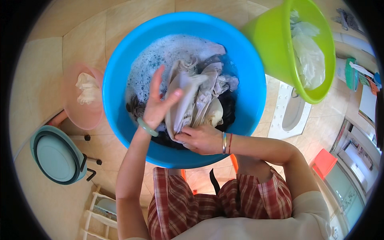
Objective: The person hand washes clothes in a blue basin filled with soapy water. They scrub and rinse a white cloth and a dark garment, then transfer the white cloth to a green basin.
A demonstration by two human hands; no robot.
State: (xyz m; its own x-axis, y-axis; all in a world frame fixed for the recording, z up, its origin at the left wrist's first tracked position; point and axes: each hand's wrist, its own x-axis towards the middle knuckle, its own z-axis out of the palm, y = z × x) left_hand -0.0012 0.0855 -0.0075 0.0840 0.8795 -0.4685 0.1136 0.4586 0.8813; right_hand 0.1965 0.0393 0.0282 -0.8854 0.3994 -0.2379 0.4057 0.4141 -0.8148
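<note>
A large blue basin (256,92) stands in front of me with foamy, soapy water (154,56) in it. Wet light-coloured cloth, perhaps a garment (198,94), is bunched up in the middle, above darker laundry (229,110) in the water. My right hand (200,139) pinches the near edge of the light garment, fingers closed. My left hand (160,102), with a pale green bangle on its wrist, is raised over the left part of the basin. Its fingers are spread and hold nothing, with the thumb close to the garment.
At the upper right stands a lime-green bucket (266,40) with white plastic bags (308,52) inside. A pink basin (74,108) holding a cream cloth (89,89) is on the left, above a folded teal basin (56,158). A white squat toilet (290,110) lies to the right.
</note>
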